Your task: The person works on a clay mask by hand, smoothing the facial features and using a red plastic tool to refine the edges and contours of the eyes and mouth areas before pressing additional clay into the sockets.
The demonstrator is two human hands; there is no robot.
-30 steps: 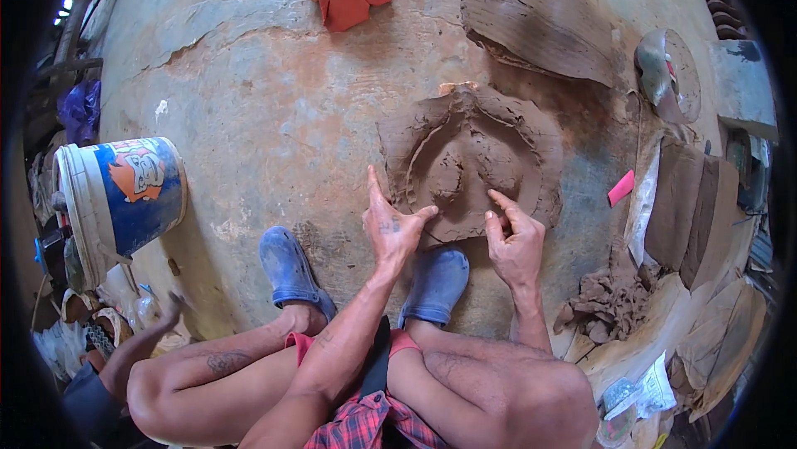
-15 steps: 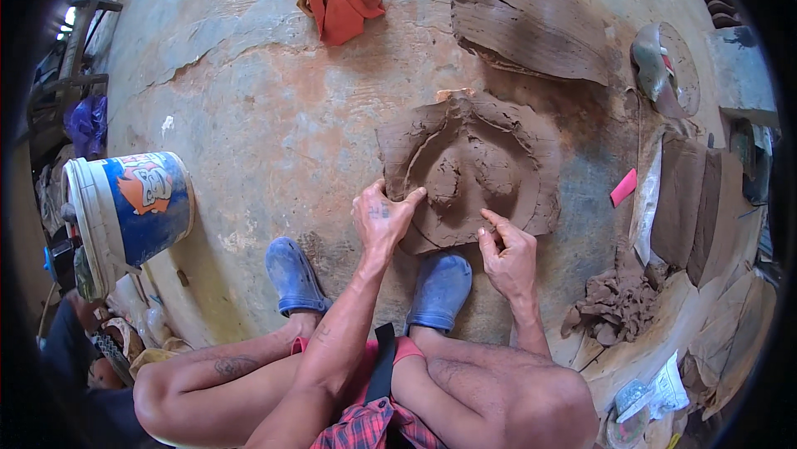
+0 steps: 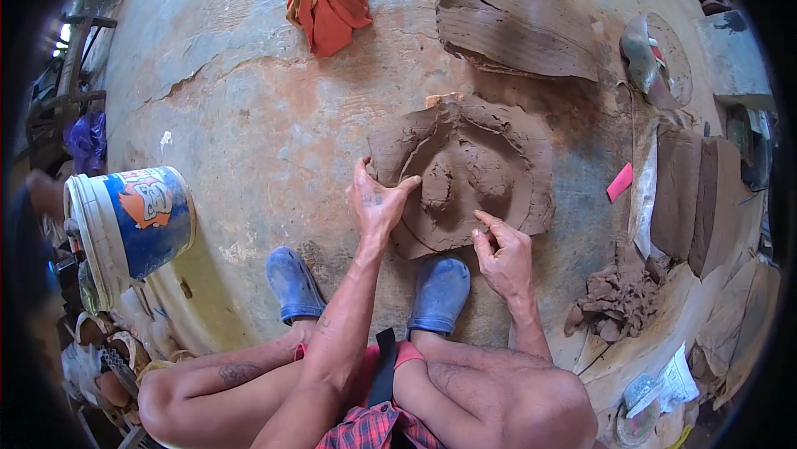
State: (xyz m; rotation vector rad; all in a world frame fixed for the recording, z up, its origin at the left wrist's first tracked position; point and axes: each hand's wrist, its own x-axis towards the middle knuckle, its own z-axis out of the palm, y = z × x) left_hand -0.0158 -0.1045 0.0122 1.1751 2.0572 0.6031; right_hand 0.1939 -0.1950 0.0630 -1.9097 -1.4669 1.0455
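Note:
A slab of wet brown clay [image 3: 540,146] lies on the floor in front of me, with a rounded hollow and two raised mounds [image 3: 486,175] inside it. At its left edge is my left hand [image 3: 375,200], thumb over the clay and fingers along the outer side, closed on that edge. My right hand [image 3: 505,258] is at the near right side, index finger stretched toward the hollow's near rim and thumb apart. Nothing shows in the right hand; whether its fingertip touches the clay I cannot tell.
A curved clay sheet [image 3: 519,26] and a red-tan cloth bundle [image 3: 330,5] lie farther off. To the right are clay scraps [image 3: 618,304], clay blocks [image 3: 677,192] and a pink piece [image 3: 619,183]. A bucket [image 3: 149,221] stands left, beside another person's blurred arm [image 3: 46,196].
My view has shifted slightly. Both hands stay at the clay, with my left index finger a little farther up its edge. At the left, the other person's arm has come up beside the bucket.

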